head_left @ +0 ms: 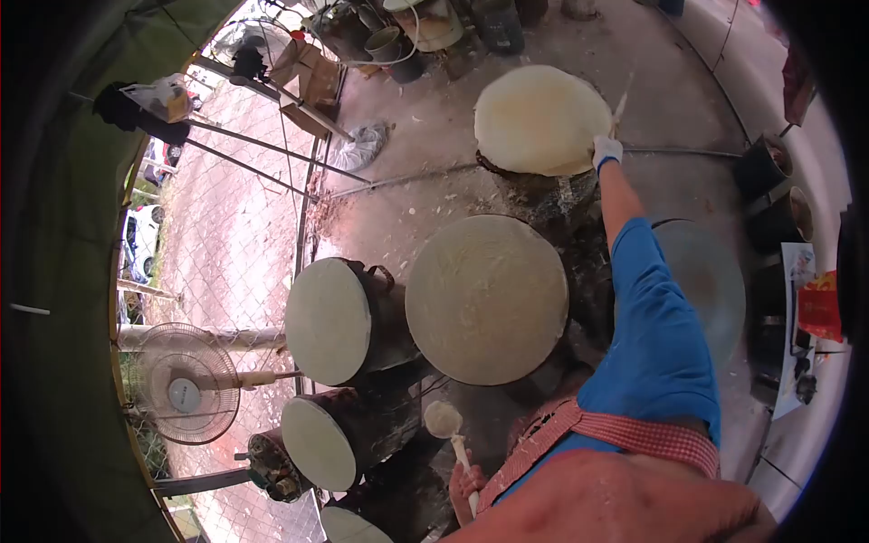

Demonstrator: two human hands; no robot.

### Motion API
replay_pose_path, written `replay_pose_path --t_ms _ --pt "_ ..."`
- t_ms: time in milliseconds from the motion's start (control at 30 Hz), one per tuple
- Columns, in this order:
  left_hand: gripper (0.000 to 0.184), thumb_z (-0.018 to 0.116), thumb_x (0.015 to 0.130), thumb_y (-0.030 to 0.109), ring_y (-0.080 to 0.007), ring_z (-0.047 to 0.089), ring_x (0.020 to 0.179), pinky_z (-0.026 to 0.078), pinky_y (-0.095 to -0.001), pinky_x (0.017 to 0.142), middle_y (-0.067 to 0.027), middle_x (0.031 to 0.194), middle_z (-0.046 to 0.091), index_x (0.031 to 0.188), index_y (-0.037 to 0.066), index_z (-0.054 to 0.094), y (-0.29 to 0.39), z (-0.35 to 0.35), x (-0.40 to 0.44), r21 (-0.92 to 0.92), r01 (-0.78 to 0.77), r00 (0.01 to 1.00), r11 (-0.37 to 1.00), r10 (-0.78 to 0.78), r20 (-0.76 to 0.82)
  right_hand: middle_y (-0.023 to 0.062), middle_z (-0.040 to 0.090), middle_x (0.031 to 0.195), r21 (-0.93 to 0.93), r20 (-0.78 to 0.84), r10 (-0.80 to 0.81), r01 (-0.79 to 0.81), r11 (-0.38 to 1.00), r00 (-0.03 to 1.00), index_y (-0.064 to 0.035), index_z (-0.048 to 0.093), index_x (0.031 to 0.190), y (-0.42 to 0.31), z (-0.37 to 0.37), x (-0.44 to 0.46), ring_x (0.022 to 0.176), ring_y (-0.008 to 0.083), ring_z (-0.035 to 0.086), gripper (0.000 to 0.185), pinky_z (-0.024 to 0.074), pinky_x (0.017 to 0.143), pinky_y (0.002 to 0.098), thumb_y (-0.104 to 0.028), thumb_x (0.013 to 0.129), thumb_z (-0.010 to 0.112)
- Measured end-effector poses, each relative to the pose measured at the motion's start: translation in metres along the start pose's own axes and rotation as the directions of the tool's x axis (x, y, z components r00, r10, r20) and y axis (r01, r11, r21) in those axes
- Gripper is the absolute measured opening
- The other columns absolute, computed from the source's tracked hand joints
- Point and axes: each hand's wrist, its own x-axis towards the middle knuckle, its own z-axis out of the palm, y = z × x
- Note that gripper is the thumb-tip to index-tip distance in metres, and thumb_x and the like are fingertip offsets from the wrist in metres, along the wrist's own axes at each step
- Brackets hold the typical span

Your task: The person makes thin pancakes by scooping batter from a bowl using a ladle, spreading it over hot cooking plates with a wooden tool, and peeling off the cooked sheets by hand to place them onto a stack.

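Cream round sheet (541, 119) lies on a dark-sided stand (543, 192) ahead, white-gloved right hand (606, 149) at its near right edge; cannot tell whether those fingers pinch it. Bare left hand (466, 486) closed round the handle of a pale ladle (443, 420), near a broad round griddle (487, 300); fan (186, 385) farther left, beside mesh fencing (217, 226).

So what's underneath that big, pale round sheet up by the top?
Below the sheet, part of a dark support shows past its near edge. The surface directly beneath is covered, so I can't tell what's there.
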Motion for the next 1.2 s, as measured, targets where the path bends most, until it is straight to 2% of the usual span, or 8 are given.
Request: replay_pose_path --t_ms 167,300,733,900,1000,1067,1100,1200 --pt "0.034 0.044 0.091 0.018 -0.0049 0.028 0.038 0.027 -0.0179 0.032 0.0016 0.055 0.029 0.121 0.003 0.046 0.114 -0.158 -0.036 0.230 0.078 0.972 0.970 -0.126 0.199 0.0240 0.060 0.098 -0.270 -0.016 0.067 -0.069 0.960 0.998 0.0094 0.058 0.094 -0.019 -0.032 -0.034 0.091 0.0365 0.058 0.046 0.0446 0.074 0.0407 -0.030 0.072 0.053" --pt "0.035 0.044 0.091 0.018 -0.0055 0.029 0.039 0.028 -0.0180 0.032 0.0011 0.056 0.030 0.122 0.004 0.046 -0.013 0.019 -0.009 -0.013 -0.014 1.000 1.000 0.014 0.002 0.0257 0.058 0.099 -0.634 -0.010 -0.160 0.118 0.764 0.987 0.0073 0.057 0.100 -0.077 -0.090 -0.090 0.091 0.0376 0.057 0.057 0.0442 0.076 0.0411 -0.041 0.070 0.058" --pt "0.027 0.042 0.092 0.019 -0.0057 0.028 0.038 0.025 -0.0182 0.032 -0.0001 0.056 0.032 0.117 0.015 0.050 -0.047 -0.001 -0.099 -0.073 0.011 0.988 0.997 0.001 0.156 0.0113 0.061 0.074 -0.343 0.856 -0.038 0.620 0.706 0.516 0.0039 0.057 0.102 -0.117 -0.235 -0.373 0.067 0.0201 0.057 0.041 0.0436 0.062 0.0311 -0.028 0.076 0.059" --pt "0.028 0.045 0.091 0.017 -0.0056 0.028 0.040 0.025 -0.0175 0.032 0.0006 0.056 0.029 0.119 0.016 0.049 -0.133 -0.038 -0.139 -0.239 -0.339 0.886 0.910 0.394 0.245 0.0031 0.053 0.057 -0.333 0.914 0.404 0.609 0.720 0.022 -0.0002 0.062 0.093 -0.070 -0.229 -0.458 0.048 0.0074 0.047 0.024 0.0366 0.044 0.0253 -0.018 0.078 0.060" --pt "0.026 0.051 0.088 0.023 -0.0091 0.033 0.038 0.027 -0.0222 0.031 -0.0010 0.053 0.039 0.114 0.018 0.051 -0.183 -0.108 -0.133 0.181 -0.777 0.617 0.603 0.787 0.025 0.0016 0.052 0.056 -0.125 0.814 0.491 0.731 0.670 -0.311 0.0003 0.062 0.092 -0.005 -0.220 -0.504 0.050 0.0064 0.047 0.024 0.0372 0.045 0.0252 -0.019 0.078 0.060" --pt "0.020 0.053 0.085 0.023 -0.0098 0.032 0.035 0.026 -0.0231 0.029 -0.0006 0.049 0.038 0.075 0.006 0.053 -0.248 -0.088 -0.149 0.196 -0.856 0.455 0.479 0.877 -0.157 0.0008 0.052 0.056 0.077 0.739 0.498 0.791 0.607 -0.453 0.0016 0.062 0.091 0.012 -0.253 -0.550 0.049 0.0067 0.047 0.026 0.0368 0.045 0.0248 -0.020 0.077 0.061" --pt "0.029 0.054 0.085 0.022 -0.0073 0.030 0.035 0.023 -0.0200 0.029 0.0013 0.048 0.031 0.061 0.006 0.046 -0.249 -0.135 -0.152 -0.395 -0.672 0.668 0.626 0.743 0.042 -0.0002 0.052 0.057 -0.002 0.633 0.603 0.778 0.629 -0.486 0.0028 0.061 0.091 0.019 -0.269 -0.568 0.048 0.0068 0.045 0.028 0.0355 0.043 0.0249 -0.020 0.076 0.062" --pt "0.011 0.052 0.085 0.017 -0.0047 0.029 0.037 0.022 -0.0163 0.028 0.0019 0.051 0.030 0.089 0.007 0.048 -0.320 -0.186 -0.165 -0.519 -0.767 0.438 0.378 0.899 0.009 -0.0006 0.051 0.055 0.359 0.426 0.406 0.563 0.745 -0.809 0.0023 0.061 0.092 0.082 -0.299 -0.598 0.045 0.0074 0.045 0.028 0.0342 0.040 0.0266 -0.021 0.076 0.062"
